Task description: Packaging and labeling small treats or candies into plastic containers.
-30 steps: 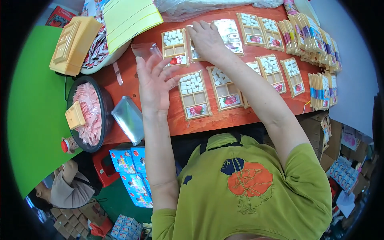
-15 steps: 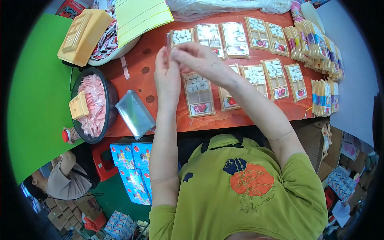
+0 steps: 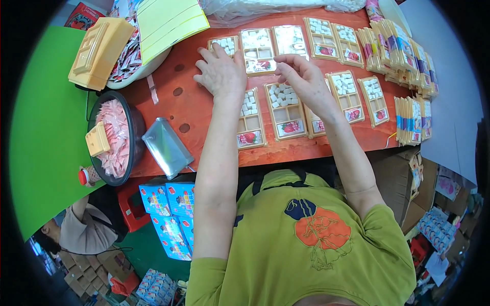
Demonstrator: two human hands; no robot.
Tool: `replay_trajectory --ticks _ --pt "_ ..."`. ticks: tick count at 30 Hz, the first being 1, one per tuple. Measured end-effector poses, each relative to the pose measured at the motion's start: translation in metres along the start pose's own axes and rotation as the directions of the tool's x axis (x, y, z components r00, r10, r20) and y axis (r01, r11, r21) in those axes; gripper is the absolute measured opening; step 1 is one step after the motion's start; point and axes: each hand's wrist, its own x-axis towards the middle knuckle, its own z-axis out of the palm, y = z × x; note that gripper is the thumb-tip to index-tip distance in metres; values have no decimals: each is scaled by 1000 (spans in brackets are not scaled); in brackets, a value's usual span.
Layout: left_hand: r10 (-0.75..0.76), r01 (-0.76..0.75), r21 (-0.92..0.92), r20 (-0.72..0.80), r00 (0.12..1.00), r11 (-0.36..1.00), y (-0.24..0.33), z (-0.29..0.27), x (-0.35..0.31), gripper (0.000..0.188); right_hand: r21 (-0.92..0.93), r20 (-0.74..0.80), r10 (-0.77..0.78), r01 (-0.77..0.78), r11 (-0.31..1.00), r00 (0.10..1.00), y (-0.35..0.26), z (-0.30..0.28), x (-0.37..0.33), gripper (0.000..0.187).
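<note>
Taking the middle of my view as the clock's centre, I have the left hand (image 3: 223,75) just short of 12 o'clock, back uppermost, its fingers spread loose and closed on nothing I can see; it overlaps the part-covered tray (image 3: 228,42), though I can't tell whether it presses there. The right hand (image 3: 305,84) sits between 1 and 2, thumb and forefinger brought close beside the bottom right corner of the second tray (image 3: 258,52), and I can't make out whether they pinch anything; clear film would hardly show from here. That second tray lies face up at 12, between the hands, a spot I judge easy for both to reach. The other trays (image 3: 286,109) lie flat in two rows from 12 round to 2, white pieces toward the far end, probably so every compartment can be checked at a glance. I read the stacked trays (image 3: 400,51) at 2, standing close together on edge, as a way to save table. At 9 rest the clear sleeves (image 3: 168,148) and the black basin (image 3: 137,137) of pink packets (image 3: 113,140), seemingly kept on the left hand's side for picking from.
</note>
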Motion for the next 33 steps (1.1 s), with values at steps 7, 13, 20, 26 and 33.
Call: replay_trajectory --ticks 7,13,20,26,33 --pt "-76 81 -47 109 991 996 11 7 7 66 -90 53 -30 35 995 998 3 8 0 29" --pt "-49 60 -278 45 998 959 -25 9 -8 55 -420 47 -415 395 817 909 7 33 50 27" --pt "28 -11 -467 29 999 884 -51 -16 -42 46 -839 354 -450 491 234 820 14 82 129 24" --pt "67 -67 -500 -18 998 864 -42 -23 -49 45 -904 401 -375 426 -16 836 28 88 131 23" --pt "123 -120 -417 -18 992 901 -52 -20 -44 37 -896 435 -418 431 -110 797 27 109 126 20"
